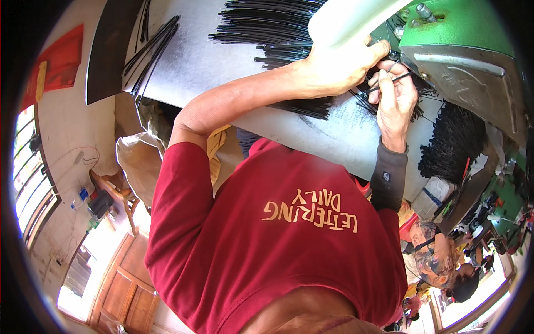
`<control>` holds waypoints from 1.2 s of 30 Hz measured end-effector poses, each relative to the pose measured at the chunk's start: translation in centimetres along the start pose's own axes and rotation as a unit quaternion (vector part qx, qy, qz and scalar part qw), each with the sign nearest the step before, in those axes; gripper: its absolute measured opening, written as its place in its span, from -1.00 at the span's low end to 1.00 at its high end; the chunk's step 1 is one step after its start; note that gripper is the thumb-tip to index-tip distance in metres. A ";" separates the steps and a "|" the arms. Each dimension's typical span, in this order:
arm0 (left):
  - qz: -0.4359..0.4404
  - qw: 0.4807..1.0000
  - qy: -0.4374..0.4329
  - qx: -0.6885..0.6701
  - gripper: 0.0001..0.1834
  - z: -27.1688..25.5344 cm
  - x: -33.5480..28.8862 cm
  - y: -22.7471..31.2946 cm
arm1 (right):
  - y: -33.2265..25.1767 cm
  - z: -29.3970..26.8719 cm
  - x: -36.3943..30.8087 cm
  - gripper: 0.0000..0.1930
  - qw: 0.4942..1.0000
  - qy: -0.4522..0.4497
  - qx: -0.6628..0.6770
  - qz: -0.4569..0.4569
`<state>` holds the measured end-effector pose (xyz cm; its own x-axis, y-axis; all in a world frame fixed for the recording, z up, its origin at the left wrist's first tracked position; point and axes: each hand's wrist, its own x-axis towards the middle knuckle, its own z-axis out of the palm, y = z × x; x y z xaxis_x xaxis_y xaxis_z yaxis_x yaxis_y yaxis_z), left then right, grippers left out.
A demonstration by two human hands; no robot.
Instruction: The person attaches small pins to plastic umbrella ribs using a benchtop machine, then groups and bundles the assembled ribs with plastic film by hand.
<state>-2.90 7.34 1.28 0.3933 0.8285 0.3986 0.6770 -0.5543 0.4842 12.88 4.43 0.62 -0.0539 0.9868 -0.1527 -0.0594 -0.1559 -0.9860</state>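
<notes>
My left hand (339,67) reaches across from the left, its fingers curled close beside the green machine (453,30); what is in them, if anything, is hidden. Just right of it, my right hand (396,103), in a dark sleeve, pinches a thin black strip (401,76) that looks like a piece of cable. Both hands are over the pale metal tabletop (267,123). A wide bundle of long black strips (267,22) lies beyond my left forearm, and more strips (308,107) lie under my left wrist.
A few loose black strips (153,53) lie on the table's left. A dense pile of black pieces (453,142) sits at the right, below the machine. A white curved part (350,19) overhangs my left hand. Another person (436,259) is at the lower right.
</notes>
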 end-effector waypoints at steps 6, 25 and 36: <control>0.009 1.000 0.019 -0.017 -0.63 0.4 -0.3 -0.7 | 0.2 0.4 0.1 -0.87 1.000 -0.002 -0.005 -0.019; 0.013 0.990 -0.137 -0.021 -0.61 -2.5 -1.3 0.6 | 0.1 -0.4 -0.6 -0.76 0.981 -0.011 0.180 0.070; -0.381 0.617 -0.316 -0.613 -0.71 -5.2 -2.7 -3.0 | 0.6 0.8 -1.2 -0.67 0.972 -0.035 0.231 0.024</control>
<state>-9.25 6.33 2.81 0.6776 0.5368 -0.5027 -0.0109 0.6908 0.7229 12.07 3.09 0.25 -0.1352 0.9750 -0.1764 -0.4950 -0.2207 -0.8404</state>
